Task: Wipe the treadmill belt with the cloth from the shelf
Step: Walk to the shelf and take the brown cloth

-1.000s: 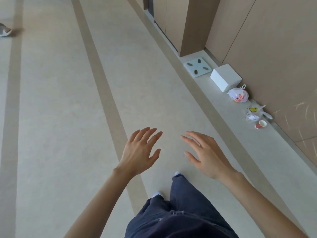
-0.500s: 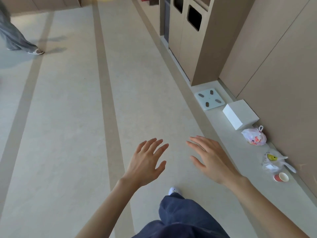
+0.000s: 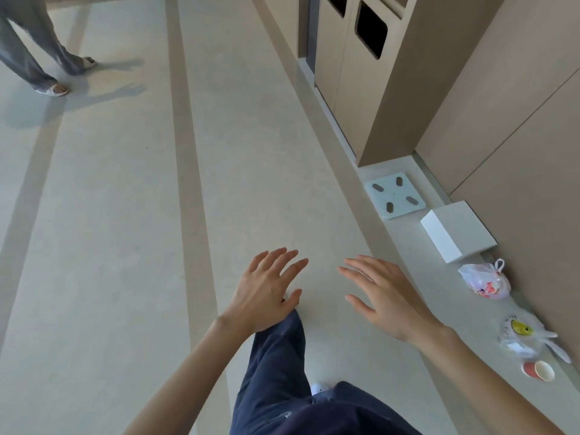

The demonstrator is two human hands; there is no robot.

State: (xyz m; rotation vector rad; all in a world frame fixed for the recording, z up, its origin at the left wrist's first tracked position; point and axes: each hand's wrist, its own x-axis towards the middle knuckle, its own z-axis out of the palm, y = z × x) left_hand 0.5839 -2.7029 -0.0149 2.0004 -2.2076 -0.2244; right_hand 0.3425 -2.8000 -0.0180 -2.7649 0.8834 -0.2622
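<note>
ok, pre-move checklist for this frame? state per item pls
1. Left hand free: ok, open, holds nothing.
2. Right hand free: ok, open, holds nothing.
3. Cloth located: not ok, none in view.
4. Shelf and treadmill located: not ok, neither in view.
5. Floor ahead clear: ok; another person's feet stand far left.
6. Clutter by the right wall, scale, white box, paper cup: ok, off the walking line.

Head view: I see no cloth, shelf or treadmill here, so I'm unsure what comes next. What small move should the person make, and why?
Probably keep walking forward down the hallway floor and look up for the shelf. Both the left hand and right hand are open and empty, and only a scale, white box and plastic bag line the wall.
</note>
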